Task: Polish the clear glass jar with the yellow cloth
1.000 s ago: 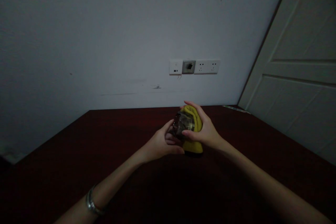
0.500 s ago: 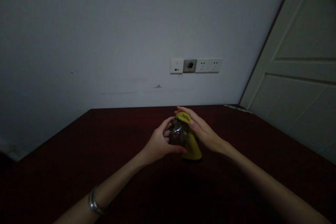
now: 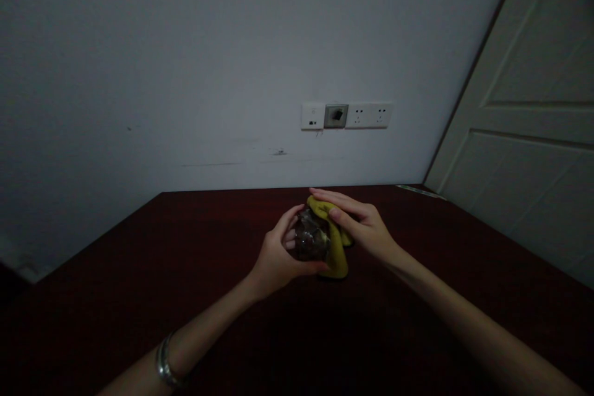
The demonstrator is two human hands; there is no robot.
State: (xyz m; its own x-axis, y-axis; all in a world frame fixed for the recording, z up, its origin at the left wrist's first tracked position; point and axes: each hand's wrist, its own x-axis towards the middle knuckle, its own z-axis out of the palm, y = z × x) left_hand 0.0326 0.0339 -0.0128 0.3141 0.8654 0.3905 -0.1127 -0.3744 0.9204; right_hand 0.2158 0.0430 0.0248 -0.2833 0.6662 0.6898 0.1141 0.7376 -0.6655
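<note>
Before us the pale wall (image 3: 208, 62) rises behind everything, and the dark red surface (image 3: 139, 247) runs up to it beneath our hands. On our right stands a panelled white door (image 3: 533, 105). A row of sockets (image 3: 368, 116) sits on the wall, above the surface's far edge.

Our left hand (image 3: 281, 260) has its grip curled around the clear glassy object, fingers behind it and thumb along its near lower side. Our right hand (image 3: 364, 223) has its grip pinched on the yellow cloth, thumb pressing a fold and fingers laid flat over the top. The yellow cloth (image 3: 338, 260) drapes against the object's right side; its longer run goes down from our fingers to a rounded end nearer us. The clear glassy object (image 3: 312, 238) is between our two hands, over the middle of the surface; whether it touches the wood we cannot tell. We judge that the left hand steadies it from one side to leave the other side to the cloth. It looks roundish, and in this dimness neither a long axis nor a mouth can be made out. Smallest, a silvery bracelet (image 3: 164, 364) circles our left wrist.
</note>
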